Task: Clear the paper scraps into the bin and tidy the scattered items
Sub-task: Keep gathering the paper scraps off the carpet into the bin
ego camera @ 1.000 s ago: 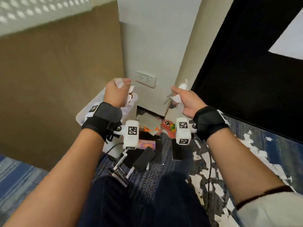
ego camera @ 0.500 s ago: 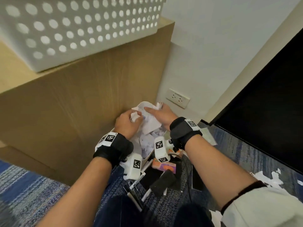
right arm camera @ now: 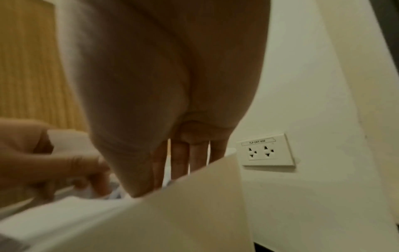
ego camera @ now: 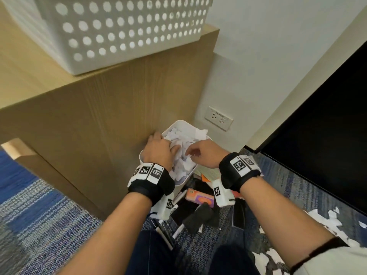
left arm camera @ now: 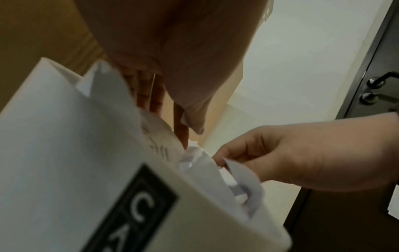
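I have both hands over the white bin (ego camera: 179, 126), which stands on the carpet against the wooden cabinet (ego camera: 103, 120) and is heaped to the rim with paper scraps (ego camera: 181, 153). My left hand (ego camera: 158, 150) lies flat on the heap with straight fingers, its grip apart and holding nothing; my right hand (ego camera: 204, 154) has its fingers bent down into the pile, and I cannot tell whether that grip is clamped on a scrap or merely touching. The risk I see from here is overflow: the pile already stands proud of the rim, so pressing unevenly could spill scraps over the near edge onto the clutter just beside the bin, or tip the light bin away from the cabinet. Lifting a hand quickly could also drag loose pieces back out. More torn paper (ego camera: 325, 221) lies on the carpet to my right, well apart from the bin, and I judge there may be little room left for it. The scattered items (ego camera: 198, 207) by my knees, among them an orange and purple packet, are not yet tidied. As for writing, the bin's side bears a black label (left arm camera: 138, 213) with large white letters, "C" then what looks like "A"; the wall socket (right arm camera: 267, 150) carries a strip reading "7LP CKT #20"
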Action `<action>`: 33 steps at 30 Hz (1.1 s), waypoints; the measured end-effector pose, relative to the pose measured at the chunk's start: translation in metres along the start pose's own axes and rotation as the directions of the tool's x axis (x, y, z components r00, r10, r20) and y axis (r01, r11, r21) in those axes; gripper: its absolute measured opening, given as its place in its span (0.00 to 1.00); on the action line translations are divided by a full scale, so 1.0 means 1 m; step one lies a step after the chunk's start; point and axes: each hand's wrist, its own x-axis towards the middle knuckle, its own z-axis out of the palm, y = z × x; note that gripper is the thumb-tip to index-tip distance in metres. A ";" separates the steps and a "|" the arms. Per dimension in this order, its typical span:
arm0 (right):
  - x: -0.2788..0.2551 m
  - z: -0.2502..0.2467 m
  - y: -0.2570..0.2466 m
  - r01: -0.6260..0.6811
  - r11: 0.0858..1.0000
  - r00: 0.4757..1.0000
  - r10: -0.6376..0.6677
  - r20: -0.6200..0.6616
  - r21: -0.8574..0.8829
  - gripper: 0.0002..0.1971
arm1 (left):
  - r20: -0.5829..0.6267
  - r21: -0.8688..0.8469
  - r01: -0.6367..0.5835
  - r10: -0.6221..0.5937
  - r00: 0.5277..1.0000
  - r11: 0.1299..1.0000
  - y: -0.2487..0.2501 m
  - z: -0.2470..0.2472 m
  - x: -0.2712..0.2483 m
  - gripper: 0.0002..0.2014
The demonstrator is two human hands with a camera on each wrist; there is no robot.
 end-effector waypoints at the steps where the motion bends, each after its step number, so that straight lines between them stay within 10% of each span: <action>1: -0.002 0.004 0.000 0.016 1.000 1.000 -0.016 -0.012 -0.025 0.13 | -0.031 -0.013 -0.026 0.025 0.999 1.000 -0.002 0.001 -0.001 0.19; 8: 0.001 0.020 -0.006 0.046 0.999 0.901 -0.046 -0.431 -0.010 0.08 | -0.050 -0.148 -0.039 0.032 0.998 0.988 -0.007 -0.017 -0.008 0.07; 12: -0.003 0.020 -0.009 0.121 0.981 0.987 -0.103 -0.123 0.153 0.08 | 0.007 -0.206 0.018 -0.017 1.000 0.978 -0.013 -0.022 -0.008 0.03; 16: -0.002 0.034 -0.008 0.102 0.981 0.989 -0.081 0.127 -0.163 0.15 | 0.103 -0.184 0.041 -0.022 0.994 0.982 -0.018 -0.025 -0.005 0.09; 24: -0.005 0.041 -0.013 0.158 0.882 0.987 -0.121 0.110 -0.443 0.22 | 0.246 0.109 -0.063 0.034 0.969 0.992 -0.010 -0.026 -0.006 0.19; 33: -0.014 0.047 -0.006 0.091 0.981 0.992 -0.074 -0.103 0.173 0.13 | 0.486 0.222 -0.127 0.003 0.874 0.967 -0.011 -0.016 -0.003 0.14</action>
